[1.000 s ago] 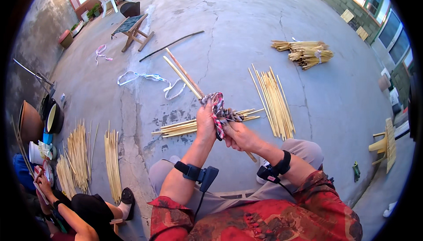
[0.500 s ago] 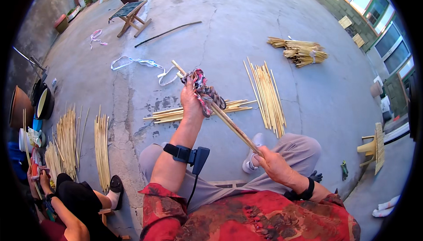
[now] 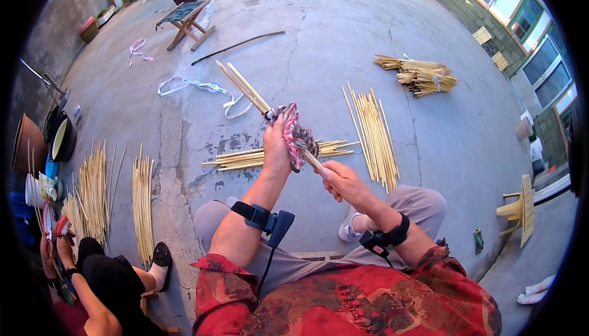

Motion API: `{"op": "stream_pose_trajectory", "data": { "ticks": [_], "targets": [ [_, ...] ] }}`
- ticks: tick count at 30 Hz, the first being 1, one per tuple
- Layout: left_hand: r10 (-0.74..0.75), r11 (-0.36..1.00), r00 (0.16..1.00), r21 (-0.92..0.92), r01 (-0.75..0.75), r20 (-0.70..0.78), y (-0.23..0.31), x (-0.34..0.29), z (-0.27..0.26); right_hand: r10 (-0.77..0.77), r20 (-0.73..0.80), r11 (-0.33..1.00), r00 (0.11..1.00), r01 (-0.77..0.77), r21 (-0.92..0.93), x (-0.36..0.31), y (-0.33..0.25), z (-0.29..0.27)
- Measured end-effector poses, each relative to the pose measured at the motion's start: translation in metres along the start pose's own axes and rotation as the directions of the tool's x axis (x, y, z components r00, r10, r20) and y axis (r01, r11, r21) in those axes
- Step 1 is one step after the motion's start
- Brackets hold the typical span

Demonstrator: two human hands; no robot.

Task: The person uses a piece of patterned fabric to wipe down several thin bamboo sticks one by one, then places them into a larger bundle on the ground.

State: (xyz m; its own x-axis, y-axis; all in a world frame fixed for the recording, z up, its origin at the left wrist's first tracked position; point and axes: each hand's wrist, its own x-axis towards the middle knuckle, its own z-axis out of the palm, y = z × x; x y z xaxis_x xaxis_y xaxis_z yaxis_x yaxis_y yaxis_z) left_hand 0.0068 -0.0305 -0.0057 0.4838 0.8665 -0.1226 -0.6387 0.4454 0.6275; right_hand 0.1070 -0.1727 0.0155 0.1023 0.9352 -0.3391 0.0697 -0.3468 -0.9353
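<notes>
A few pale, thin sticks slant up and to the left, running through a bunched pink, grey and black cloth. My left hand is wrapped round that cloth, with the sticks inside it. Close below it, my right hand grips the lower part of the sticks. How many sticks are inside the cloth is hidden. Beneath my left hand, a loose pile of similar sticks lies crosswise on the concrete.
More sticks lie ahead right, beside a tied bundle. At left, a co-worker's hands hold sticks and a red cloth, near standing rows of sticks. Ahead are a folding stool, a dark rod and a pale strip.
My right hand has moved up and left along with the sticks, close to my left hand. More stick length now sticks out past the cloth.
</notes>
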Motion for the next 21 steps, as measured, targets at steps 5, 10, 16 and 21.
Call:
{"op": "stream_pose_trajectory", "data": {
  "ticks": [5, 10, 16, 21],
  "targets": [
    [-0.015, 1.000, 0.998, -0.023, 0.016, 0.068, 0.006, -0.006, 0.012, 0.043, 0.146, 0.959, 0.988, -0.082, 0.273, -0.014, -0.001, 0.004],
    [0.086, 0.996, 0.993, -0.008, -0.085, 0.076, -0.005, 0.002, 0.008, -0.005, 0.010, 0.977, 1.000, 0.002, 0.215, -0.011, -0.001, 0.009],
    [0.074, 0.996, 0.993, -0.041, -0.079, -0.095, -0.015, -0.005, 0.014, -0.111, -0.165, 0.990, 0.980, 0.123, 0.062, 0.010, -0.002, 0.019],
    [-0.016, 0.996, 0.997, -0.093, 0.009, -0.077, -0.014, -0.001, 0.004, -0.063, -0.107, 0.997, 0.992, 0.067, 0.029, 0.020, -0.004, 0.026]
  ]
}}
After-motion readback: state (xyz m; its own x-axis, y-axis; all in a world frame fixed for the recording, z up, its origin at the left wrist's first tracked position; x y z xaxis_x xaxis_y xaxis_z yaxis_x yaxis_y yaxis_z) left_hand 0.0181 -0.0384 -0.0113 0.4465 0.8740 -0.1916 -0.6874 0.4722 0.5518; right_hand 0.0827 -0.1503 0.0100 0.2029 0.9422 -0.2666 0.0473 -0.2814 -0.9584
